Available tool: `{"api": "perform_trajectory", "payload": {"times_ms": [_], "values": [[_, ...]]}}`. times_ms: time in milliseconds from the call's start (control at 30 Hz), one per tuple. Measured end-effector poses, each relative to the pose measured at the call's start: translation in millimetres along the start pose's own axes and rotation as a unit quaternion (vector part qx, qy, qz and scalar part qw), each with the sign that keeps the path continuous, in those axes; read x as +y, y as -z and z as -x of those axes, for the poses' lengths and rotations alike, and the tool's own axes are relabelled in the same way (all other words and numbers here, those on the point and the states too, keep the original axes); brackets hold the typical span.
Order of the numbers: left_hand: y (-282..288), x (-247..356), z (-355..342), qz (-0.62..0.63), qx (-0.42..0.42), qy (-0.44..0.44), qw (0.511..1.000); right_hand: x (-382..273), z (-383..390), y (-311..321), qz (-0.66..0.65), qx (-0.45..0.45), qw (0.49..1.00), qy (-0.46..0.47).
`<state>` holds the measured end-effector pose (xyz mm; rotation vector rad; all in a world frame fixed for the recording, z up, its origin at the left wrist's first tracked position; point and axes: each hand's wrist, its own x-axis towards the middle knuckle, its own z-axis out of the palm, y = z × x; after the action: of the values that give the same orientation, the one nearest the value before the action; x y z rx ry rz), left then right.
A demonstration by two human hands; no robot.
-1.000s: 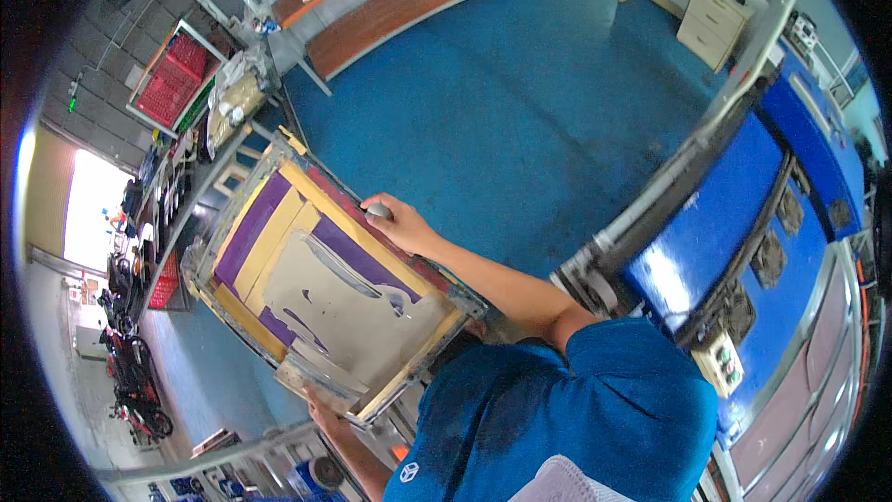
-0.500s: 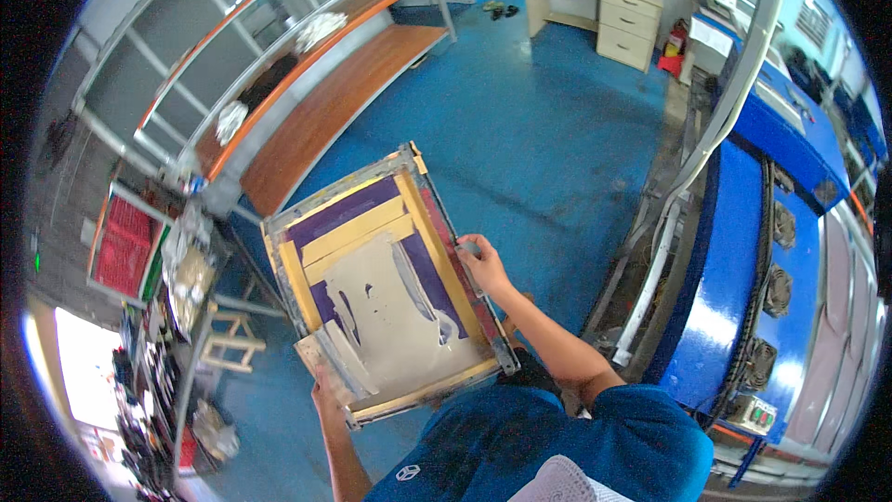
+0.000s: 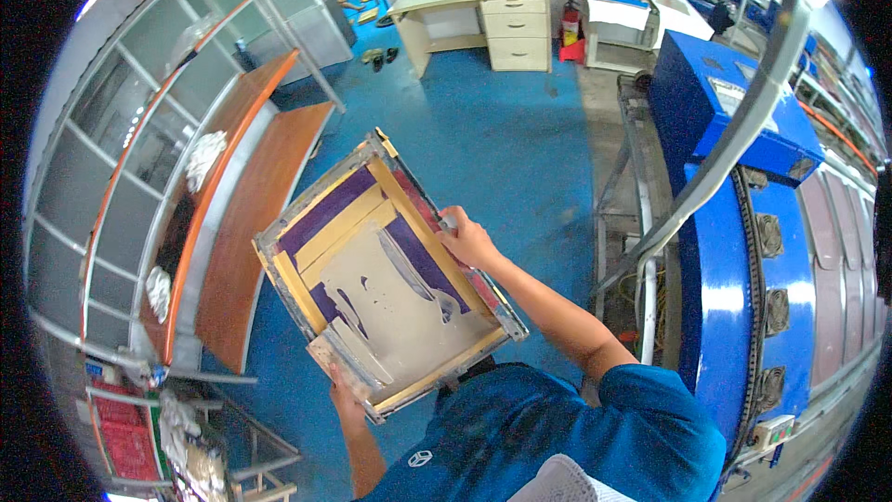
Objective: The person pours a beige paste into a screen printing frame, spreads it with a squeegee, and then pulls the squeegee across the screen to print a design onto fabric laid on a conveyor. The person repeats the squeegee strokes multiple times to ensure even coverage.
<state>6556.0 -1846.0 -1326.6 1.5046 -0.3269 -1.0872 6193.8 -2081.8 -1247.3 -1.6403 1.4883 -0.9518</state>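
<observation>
In front of me hangs a tilted screen printing frame (image 3: 425,188), its edges stained and partly covered in yellow tape. Greyish-beige ink (image 3: 400,316) is smeared over the mesh, with patches of dark purple showing through. My right hand (image 3: 469,240) is closed round the frame's right side, the fingertips partly hidden. At the lower left, my left hand (image 3: 347,400) grips the frame's edge beside a squeegee (image 3: 348,353), which lies across that side with its blade toward the ink. Whether the left fingers also press on the squeegee, I cannot tell.
Brown shelves (image 3: 251,251) with white cloth bundles (image 3: 204,160) run along the left. A blue machine (image 3: 715,288) stands to the right behind a metal rail. Ahead are a cream desk (image 3: 517,37) and a fire extinguisher (image 3: 570,23). Blue floor (image 3: 483,139) lies between.
My view has turned to the right, so the shelves, desk and machine sit further left. The frame stays in both hands, at nearly the same tilt.
</observation>
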Motion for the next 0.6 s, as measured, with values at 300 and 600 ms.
{"api": "perform_trajectory", "payload": {"times_ms": [300, 600], "values": [[-122.7, 22.3, -130.7, -0.025, -0.064, -0.009, 0.998, 24.9, -88.9, 75.5, -0.031, 0.077, 0.995, -0.056], [-273.5, 83.6, -194.2, -0.120, -0.256, -0.012, 0.959, 94.3, -67.4, 148.0, -0.121, 0.271, 0.945, -0.134]]}}
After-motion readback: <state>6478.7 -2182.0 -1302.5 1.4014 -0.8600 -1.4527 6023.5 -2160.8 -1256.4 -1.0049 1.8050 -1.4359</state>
